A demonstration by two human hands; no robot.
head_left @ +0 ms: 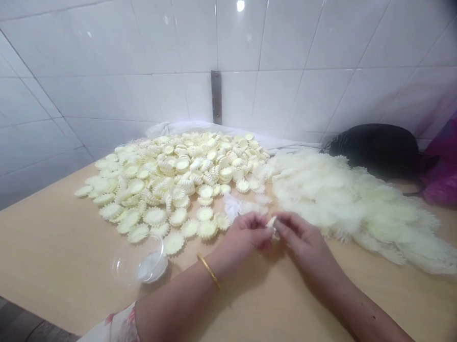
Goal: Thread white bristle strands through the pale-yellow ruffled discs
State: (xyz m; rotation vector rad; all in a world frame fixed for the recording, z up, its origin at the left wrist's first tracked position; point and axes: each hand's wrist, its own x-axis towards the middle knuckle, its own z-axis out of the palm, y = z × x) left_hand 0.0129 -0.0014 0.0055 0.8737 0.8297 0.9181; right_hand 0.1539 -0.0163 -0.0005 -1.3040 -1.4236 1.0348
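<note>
Two hands, left hand [244, 237] and right hand [305, 239], pinch one small white frilled piece [271, 225] between them, fingertips closed. Tugging may tear it; the left forearm could tip the nearby clear plastic cup [123, 264].

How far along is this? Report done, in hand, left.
Done: a broad heap of fluted pieces lies at left. In hand: left hand and right hand pinch one small white piece between fingertips. Left: a large pile of loose feathery sheets at right, seemingly unshaped.
</note>
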